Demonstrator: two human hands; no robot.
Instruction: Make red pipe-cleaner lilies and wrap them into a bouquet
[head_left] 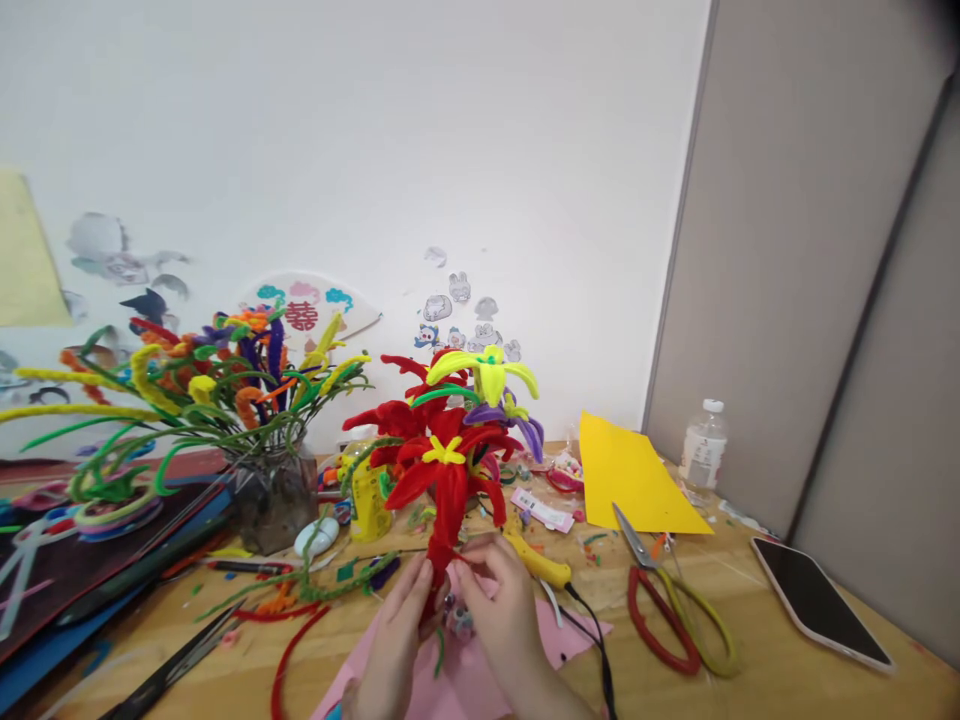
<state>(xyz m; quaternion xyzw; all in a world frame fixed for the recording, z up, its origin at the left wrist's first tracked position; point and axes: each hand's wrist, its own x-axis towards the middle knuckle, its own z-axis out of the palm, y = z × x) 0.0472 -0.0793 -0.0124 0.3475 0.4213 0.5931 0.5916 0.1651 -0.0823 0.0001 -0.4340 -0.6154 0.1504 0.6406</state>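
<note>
Near the table's front, my left hand [399, 622] is closed around the lower part of a red pipe-cleaner flower [445, 482] with a yellow centre. It stands upright between my hands. My right hand [501, 598] pinches a thin red pipe-cleaner end beside the stem, its fingertips close to those of my left. Behind the red petals rise a yellow-green pipe-cleaner flower [489, 374] and a purple one [517, 418]; whether they join the held stem I cannot tell. Below the hands lies pink paper [420, 690], with small greyish beads or trinkets [457, 618] partly hidden by the fingers.
Scissors with red and yellow handles [679, 620] lie right, near a phone [821, 602], yellow sheet [637, 475] and bottle [703, 445]. A yellow corded tool [546, 566] lies behind my right hand. Left are black scissors [176, 665] and a jar [274, 500] of pipe-cleaner stems.
</note>
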